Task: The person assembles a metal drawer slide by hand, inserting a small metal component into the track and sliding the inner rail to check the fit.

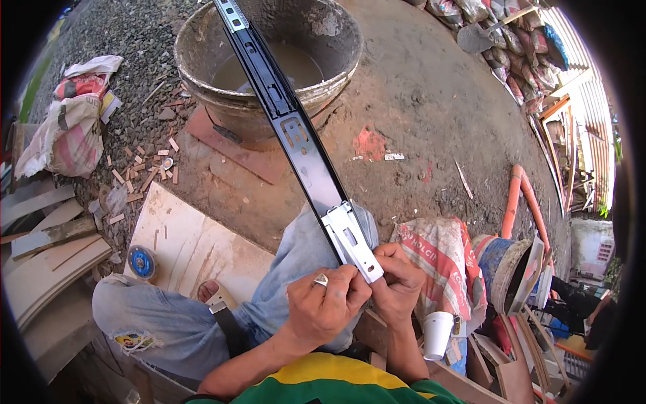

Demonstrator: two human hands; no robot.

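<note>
A long black drawer slide (313,172) slants up and away from me, its far end reaching past the top of the view. At its near end sits a silver metal bracket (351,241) with slots and a round hole. My left hand (326,299), a ring on one finger, is closed with its fingertips pinching the left side of that end. On the other side my right hand (398,283) grips the bracket's tip between thumb and curled fingers. The slide passes over my jeans-clad knee and in front of a large bucket.
The mud-caked bucket (192,57) holds murky water. A pale board (182,229) lies under my foot, beside a round blue-topped can (142,261). Planks (50,236) are stacked at left. At right are a cement sack (431,249), a white foam cup (438,334) and orange pipe (513,202).
</note>
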